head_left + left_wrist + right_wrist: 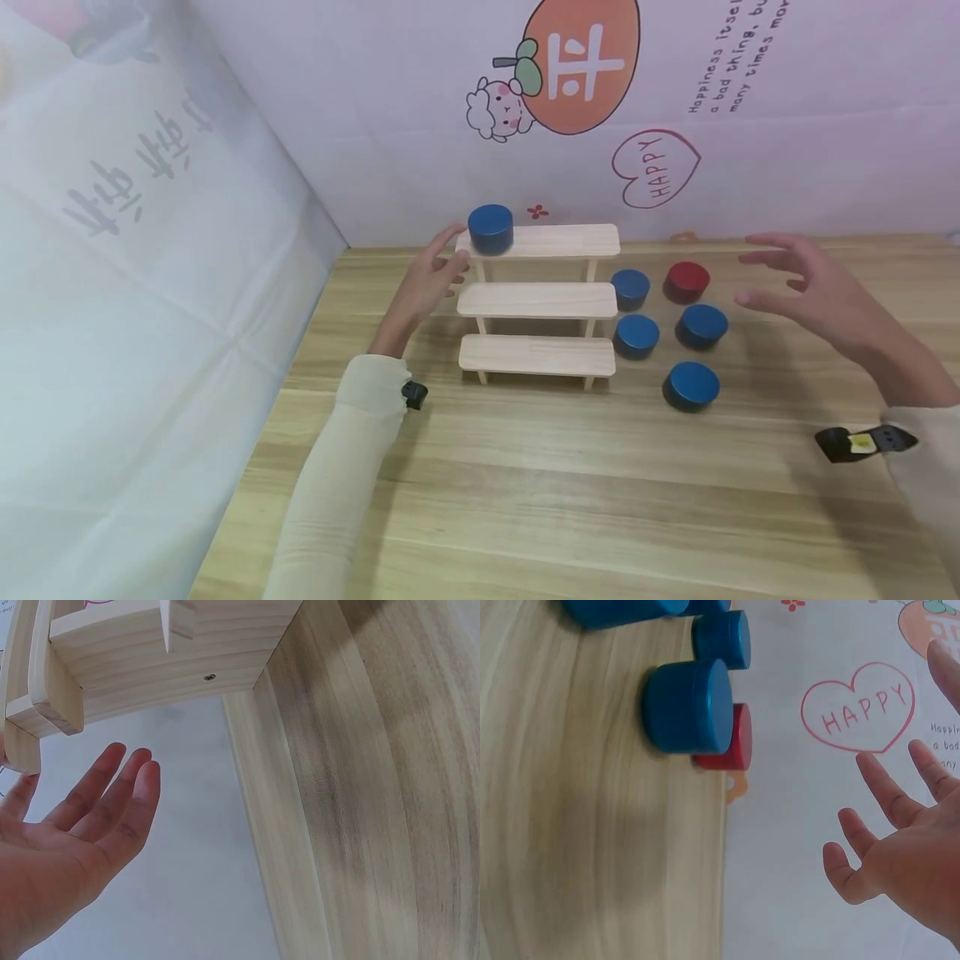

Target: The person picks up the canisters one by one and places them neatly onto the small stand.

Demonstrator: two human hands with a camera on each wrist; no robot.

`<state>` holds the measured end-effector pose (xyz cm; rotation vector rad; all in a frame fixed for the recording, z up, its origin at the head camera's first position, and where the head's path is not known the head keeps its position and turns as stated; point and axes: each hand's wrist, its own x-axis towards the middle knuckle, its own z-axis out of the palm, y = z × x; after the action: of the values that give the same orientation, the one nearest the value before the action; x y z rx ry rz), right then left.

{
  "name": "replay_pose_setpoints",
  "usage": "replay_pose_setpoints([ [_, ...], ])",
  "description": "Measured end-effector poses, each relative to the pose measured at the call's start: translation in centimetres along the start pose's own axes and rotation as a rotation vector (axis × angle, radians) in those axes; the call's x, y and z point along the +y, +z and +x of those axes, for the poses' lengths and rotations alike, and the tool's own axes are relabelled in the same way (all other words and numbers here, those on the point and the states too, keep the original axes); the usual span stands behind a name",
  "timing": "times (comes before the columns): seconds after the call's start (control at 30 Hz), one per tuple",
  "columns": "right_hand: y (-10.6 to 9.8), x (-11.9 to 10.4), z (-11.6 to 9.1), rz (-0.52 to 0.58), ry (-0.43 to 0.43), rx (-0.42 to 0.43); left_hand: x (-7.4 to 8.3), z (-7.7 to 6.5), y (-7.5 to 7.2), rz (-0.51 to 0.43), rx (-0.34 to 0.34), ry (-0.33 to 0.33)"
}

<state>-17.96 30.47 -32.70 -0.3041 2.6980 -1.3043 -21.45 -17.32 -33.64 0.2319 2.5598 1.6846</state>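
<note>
On the left end of the top step of a three-step wooden display stand (536,300) sits a blue round block (491,229). My left hand (427,287) is beside that end, thumb and fingers spread and nothing gripped; whether a fingertip touches the stand I cannot tell. To the right of the stand, a red round block (686,282) stands on the table among several blue ones, including a front one (692,386) and another (702,326). My right hand (810,283) hovers right of the red block, fingers apart and holding nothing, as the right wrist view also shows.
The wood-grain table (525,483) reaches a white printed cloth backdrop (390,125) at the back. A pale cloth (150,333) hangs along the left side. Two blue blocks (637,336) stand close to the right side of the stand.
</note>
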Motion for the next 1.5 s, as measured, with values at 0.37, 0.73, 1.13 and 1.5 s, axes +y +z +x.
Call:
replay_pose_setpoints([
  [0.37, 0.0, 2.7, -0.2, 0.014, 0.02, -0.061, -0.2, 0.1, -0.1, -0.015, -0.002, 0.004],
  [0.73, 0.0, 4.6, -0.5, 0.042, 0.052, -0.112, -0.4, 0.2, 0.0, -0.028, 0.001, 0.008],
  [1.13, 0.2, 5.2, -0.8, 0.038, 0.081, -0.15, -0.4, 0.3, 0.1, -0.031, 0.001, 0.005],
  [1.5, 1.2, 6.1, -1.0, 0.019, 0.097, -0.196, -0.4, 0.2, 0.1, -0.029, 0.0, -0.001],
])
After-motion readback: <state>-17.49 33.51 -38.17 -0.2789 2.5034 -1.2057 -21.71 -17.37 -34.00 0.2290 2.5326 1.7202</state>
